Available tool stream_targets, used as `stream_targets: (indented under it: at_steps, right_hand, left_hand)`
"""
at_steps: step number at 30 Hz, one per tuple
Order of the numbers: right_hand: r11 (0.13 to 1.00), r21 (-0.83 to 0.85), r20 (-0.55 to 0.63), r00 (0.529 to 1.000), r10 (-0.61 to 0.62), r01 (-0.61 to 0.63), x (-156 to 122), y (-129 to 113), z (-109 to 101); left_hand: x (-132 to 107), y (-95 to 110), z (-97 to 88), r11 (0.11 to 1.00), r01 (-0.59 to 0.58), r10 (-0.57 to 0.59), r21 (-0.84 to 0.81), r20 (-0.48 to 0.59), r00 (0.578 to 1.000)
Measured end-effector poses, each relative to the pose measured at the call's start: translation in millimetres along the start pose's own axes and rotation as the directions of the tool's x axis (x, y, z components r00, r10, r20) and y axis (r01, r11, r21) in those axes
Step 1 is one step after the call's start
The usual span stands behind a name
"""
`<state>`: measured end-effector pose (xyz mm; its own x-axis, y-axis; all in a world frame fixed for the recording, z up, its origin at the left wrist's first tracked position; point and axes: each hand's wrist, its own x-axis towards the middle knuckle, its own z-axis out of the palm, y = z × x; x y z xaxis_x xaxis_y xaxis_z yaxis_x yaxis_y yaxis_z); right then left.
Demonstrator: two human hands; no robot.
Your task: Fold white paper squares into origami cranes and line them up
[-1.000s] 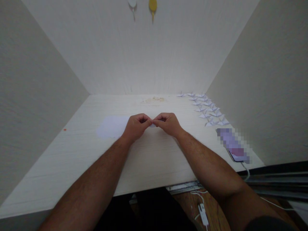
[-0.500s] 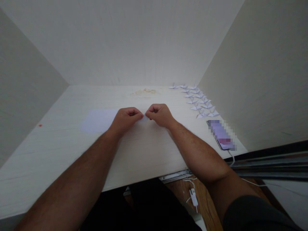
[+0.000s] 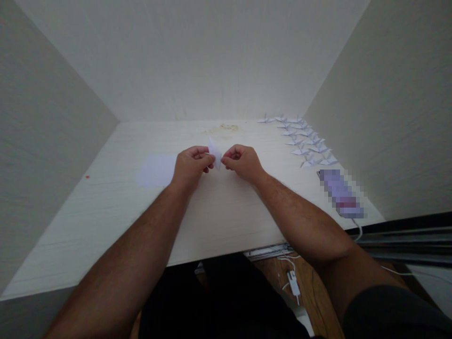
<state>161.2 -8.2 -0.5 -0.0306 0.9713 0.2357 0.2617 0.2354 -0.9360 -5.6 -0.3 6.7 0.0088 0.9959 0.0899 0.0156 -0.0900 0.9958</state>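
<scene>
A small piece of folded white paper [image 3: 214, 153], pointed at its top and bottom, stands upright between my hands above the table. My left hand [image 3: 192, 165] pinches its left side between thumb and fingers. From the other side, my right hand [image 3: 243, 162] has thumb and forefinger closed together at the paper's right edge. Left of my left hand, a pale stack or sheet of white paper [image 3: 155, 170] lies flat, partly covered by that hand.
Several folded white paper cranes [image 3: 300, 141] stand in rows at the back right of the white table [image 3: 212, 216]. A phone [image 3: 341, 193] with a cable lies nearer on the right. Walls enclose the back and sides. A white plug adapter [image 3: 293, 283] hangs below the table edge.
The folded paper has turned upright and shows more between my hands, where before the fingers mostly hid it. The camera view has shifted slightly to the left.
</scene>
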Motion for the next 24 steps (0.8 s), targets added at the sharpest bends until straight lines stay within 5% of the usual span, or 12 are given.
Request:
stream_targets:
  at_steps: [5,24]
  right_hand:
    - [0.992,-0.048,-0.045,0.992,-0.116,0.114,-2.6,-0.8,1.8]
    - [0.873,-0.357,-0.043,0.928,-0.37,0.331,-3.3,7.0,0.4]
  left_hand:
    - [-3.8,2.0,-0.1,0.999,0.041,-0.043,0.026,0.101,0.994]
    - [-5.9,1.1,4.3,0.997,0.081,-0.08,0.0,0.085,0.993]
